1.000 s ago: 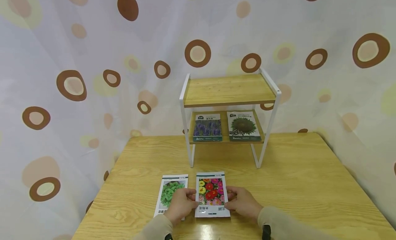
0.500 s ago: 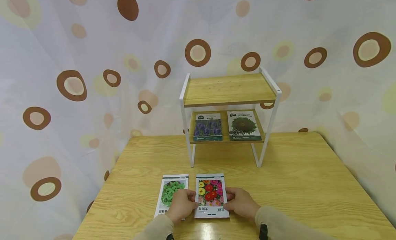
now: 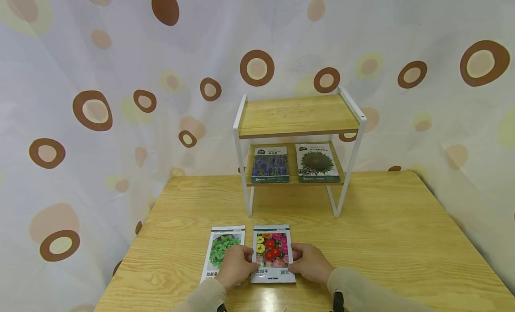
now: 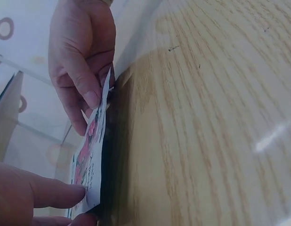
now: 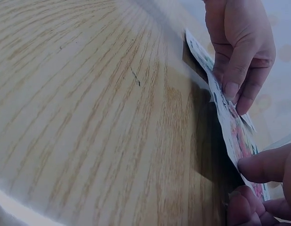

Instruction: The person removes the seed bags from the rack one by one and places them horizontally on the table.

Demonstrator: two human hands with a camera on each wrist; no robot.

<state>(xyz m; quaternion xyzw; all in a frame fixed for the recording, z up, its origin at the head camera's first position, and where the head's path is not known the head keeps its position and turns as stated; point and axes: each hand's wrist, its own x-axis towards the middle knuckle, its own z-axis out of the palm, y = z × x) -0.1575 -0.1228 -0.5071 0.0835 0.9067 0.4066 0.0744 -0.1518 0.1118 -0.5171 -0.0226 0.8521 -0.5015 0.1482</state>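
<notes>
A seed packet (image 3: 272, 254) with a photo of red, yellow and pink flowers is near the table's front, its print facing away from me. My left hand (image 3: 236, 265) pinches its left edge, thumb on top. On the opposite edge, my right hand (image 3: 312, 262) pinches it the same way. The right wrist view shows the flower packet (image 5: 225, 117) slightly bent and lifted off the table along its near edge. A green-leaf seed packet (image 3: 217, 247) lies to the left, partly covered by my left hand.
Behind the packets stands a two-tier wooden shelf (image 3: 299, 117) with white side frames. Its lower tier carries a lavender packet (image 3: 270, 165) and a sunflower packet (image 3: 318, 163). A patterned curtain (image 3: 132, 44) hangs behind the wooden table (image 3: 394, 240).
The flower packet has shifted slightly left, towards the green-leaf packet, and my right hand has moved left with it. My left hand has stayed nearly in place.
</notes>
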